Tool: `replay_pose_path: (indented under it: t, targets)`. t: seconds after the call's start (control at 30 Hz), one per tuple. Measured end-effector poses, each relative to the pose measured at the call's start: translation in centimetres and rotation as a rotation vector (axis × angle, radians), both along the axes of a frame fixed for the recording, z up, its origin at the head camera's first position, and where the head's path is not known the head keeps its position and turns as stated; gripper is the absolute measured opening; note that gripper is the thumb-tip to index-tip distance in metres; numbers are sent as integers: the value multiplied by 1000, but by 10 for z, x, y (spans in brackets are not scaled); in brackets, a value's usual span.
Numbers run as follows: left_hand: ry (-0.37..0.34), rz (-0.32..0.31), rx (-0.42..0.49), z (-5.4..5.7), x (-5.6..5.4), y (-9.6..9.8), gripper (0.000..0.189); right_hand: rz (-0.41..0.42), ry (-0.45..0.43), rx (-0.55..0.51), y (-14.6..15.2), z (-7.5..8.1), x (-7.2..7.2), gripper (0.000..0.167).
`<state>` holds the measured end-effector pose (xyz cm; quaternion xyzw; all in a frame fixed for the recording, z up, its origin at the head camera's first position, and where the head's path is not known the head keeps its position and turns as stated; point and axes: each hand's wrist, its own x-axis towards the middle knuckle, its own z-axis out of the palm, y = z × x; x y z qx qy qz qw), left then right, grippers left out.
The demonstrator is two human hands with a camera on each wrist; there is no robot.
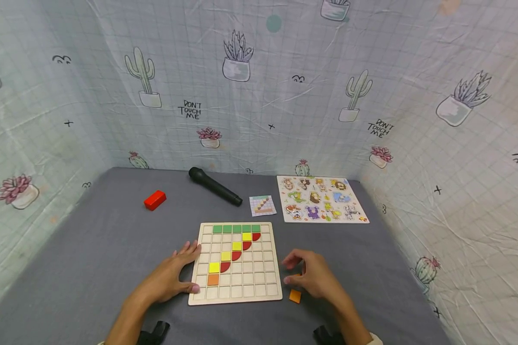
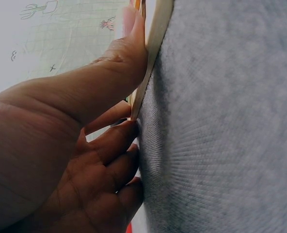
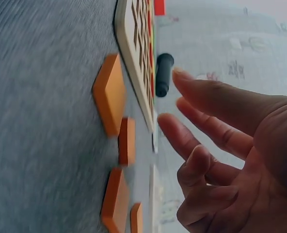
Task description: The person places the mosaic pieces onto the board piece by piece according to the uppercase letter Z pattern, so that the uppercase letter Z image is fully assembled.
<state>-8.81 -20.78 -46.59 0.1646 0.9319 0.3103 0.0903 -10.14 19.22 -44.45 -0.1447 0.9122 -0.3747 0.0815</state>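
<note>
A pale wooden grid board [image 1: 263, 290] lies on the grey cloth, with green, yellow, orange and red quarter-round tiles set in its cells. At its left edge rests my left hand [image 1: 166, 275], thumb and fingertips touching the rim; the left wrist view shows the thumb [image 2: 119, 58] against the board's side [image 2: 155, 43]. Just off the right edge hovers my right hand [image 1: 312, 275], thumb and fingers apart, holding nothing. Close to it lies an orange tile [image 1: 295, 296]; the hand partly hides others. Several orange tiles, one nearest the board [image 3: 109, 94], show in the right wrist view.
Behind the board lie a black microphone [image 1: 216, 187], a small pattern card [image 1: 263, 205] and an animal sticker sheet [image 1: 323, 200]. A red block [image 1: 155, 200] sits at the back left. A cactus-print cloth [image 1: 267, 96] encloses the back and sides.
</note>
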Motion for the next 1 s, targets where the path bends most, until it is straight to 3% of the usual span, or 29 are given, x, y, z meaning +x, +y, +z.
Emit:
replay_pose_path:
  t: [0.4,0.73,1.0]
  targets:
    - [-9,-1,1,-1,0,0,109,-75,5,189,7,-11,5,27]
    - [-20,1,-5,-2,-1,0,110,-116,0,256,10,-10,7,28]
    - [-14,3,-13,-3,-1,0,110,-104,0,249,13,-10,5,31]
